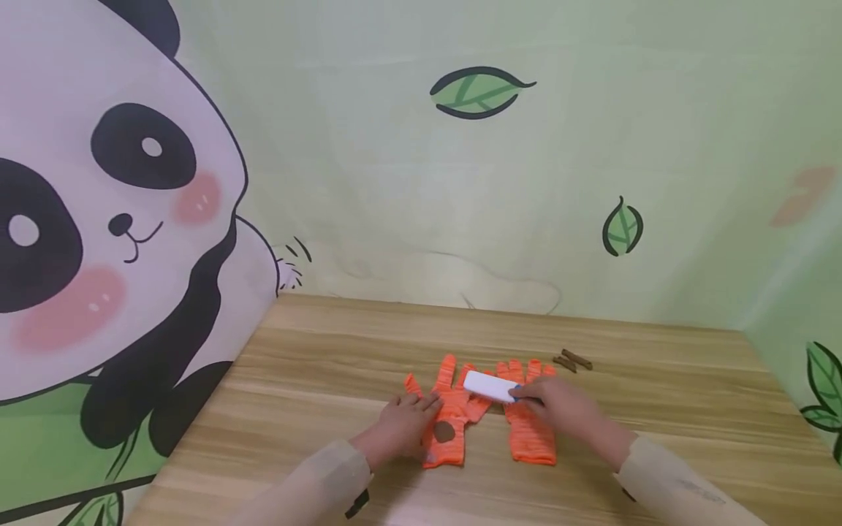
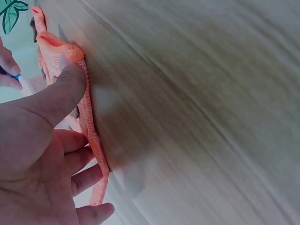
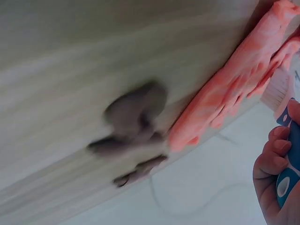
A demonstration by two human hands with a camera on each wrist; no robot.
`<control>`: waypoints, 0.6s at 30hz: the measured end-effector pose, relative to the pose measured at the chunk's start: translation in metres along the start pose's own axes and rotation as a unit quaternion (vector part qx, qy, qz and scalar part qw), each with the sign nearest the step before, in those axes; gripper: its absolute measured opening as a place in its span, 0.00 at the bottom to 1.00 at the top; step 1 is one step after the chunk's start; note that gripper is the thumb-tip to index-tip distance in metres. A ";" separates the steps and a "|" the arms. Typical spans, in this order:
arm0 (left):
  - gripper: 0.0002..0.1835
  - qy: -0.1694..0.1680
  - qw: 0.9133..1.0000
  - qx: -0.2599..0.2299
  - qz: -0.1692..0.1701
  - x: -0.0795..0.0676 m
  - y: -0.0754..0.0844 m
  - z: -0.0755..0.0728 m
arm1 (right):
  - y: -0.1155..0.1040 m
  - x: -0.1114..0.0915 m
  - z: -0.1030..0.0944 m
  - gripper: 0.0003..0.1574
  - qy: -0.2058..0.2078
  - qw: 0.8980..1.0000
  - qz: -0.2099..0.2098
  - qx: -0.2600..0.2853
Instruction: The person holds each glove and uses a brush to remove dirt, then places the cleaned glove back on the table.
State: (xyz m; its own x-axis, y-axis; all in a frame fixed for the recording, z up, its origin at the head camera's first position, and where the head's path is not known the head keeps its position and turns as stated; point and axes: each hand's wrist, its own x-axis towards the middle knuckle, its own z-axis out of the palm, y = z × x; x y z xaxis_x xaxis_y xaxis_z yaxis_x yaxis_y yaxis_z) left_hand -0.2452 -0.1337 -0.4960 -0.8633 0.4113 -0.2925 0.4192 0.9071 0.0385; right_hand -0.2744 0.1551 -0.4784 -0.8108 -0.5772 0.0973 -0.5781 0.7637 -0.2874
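Two orange knitted gloves lie side by side on the wooden table in the head view. My left hand [image 1: 403, 425] rests on the left glove [image 1: 452, 456], thumb near the cuff and fingers along its edge in the left wrist view. A round brown patch [image 1: 444, 432] sits on that glove near the cuff. My right hand [image 1: 571, 409] grips a brush [image 1: 488, 387] by its blue and white handle, above the right glove [image 1: 533, 442]. White bristles show in the right wrist view, close to the orange knit. The brush hides part of the gloves' fingers.
Two brown strip-like pieces [image 1: 574, 359] lie on the wooden table [image 1: 329, 351] behind the right glove; brown pieces [image 3: 136, 117] look blurred in the right wrist view. A pale green backdrop [image 1: 368, 146] with a printed panda [image 1: 217, 256] stands behind and beside the table.
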 end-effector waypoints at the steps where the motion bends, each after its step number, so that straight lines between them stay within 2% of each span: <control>1: 0.51 -0.002 1.000 -0.001 -0.002 0.000 0.000 0.000 | 0.002 -0.002 -0.001 0.15 0.007 1.000 0.008 -0.005; 4: 0.51 -0.005 1.000 0.004 -0.006 -0.001 0.001 0.002 | 0.002 -0.005 -0.006 0.15 0.045 0.998 0.030 -0.031; 7: 0.51 0.005 1.000 0.003 0.000 -0.001 0.002 0.002 | -0.008 -0.001 -0.009 0.15 0.067 0.997 0.022 -0.039; 9: 0.50 0.009 1.000 -0.002 0.006 0.001 0.003 0.002 | -0.018 0.005 -0.006 0.16 0.059 0.998 0.004 -0.025; 11: 0.49 0.012 1.000 -0.008 0.010 0.001 0.003 0.000 | -0.025 0.012 0.000 0.16 0.033 0.999 -0.027 -0.013; 13: 0.49 0.005 1.000 -0.020 0.010 0.001 0.003 -0.001 | -0.025 0.015 0.007 0.16 0.014 0.999 -0.039 -0.001; 16: 0.49 -0.003 1.000 -0.029 0.007 0.000 0.004 -0.001 | -0.017 0.011 0.011 0.16 -0.011 1.000 -0.014 0.015; 18: 0.49 -0.004 1.000 -0.029 0.007 -0.001 0.003 -0.001 | -0.009 0.008 0.010 0.16 -0.008 1.000 0.001 0.014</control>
State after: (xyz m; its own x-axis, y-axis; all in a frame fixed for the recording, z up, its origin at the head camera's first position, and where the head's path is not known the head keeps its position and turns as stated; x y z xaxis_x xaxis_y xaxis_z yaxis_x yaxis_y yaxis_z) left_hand -0.2433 -0.1310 -0.4947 -0.8550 0.4238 -0.2990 0.4141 0.9049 0.0985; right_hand -0.2748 0.1411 -0.4843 -0.8103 -0.5802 0.0825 -0.5737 0.7566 -0.3136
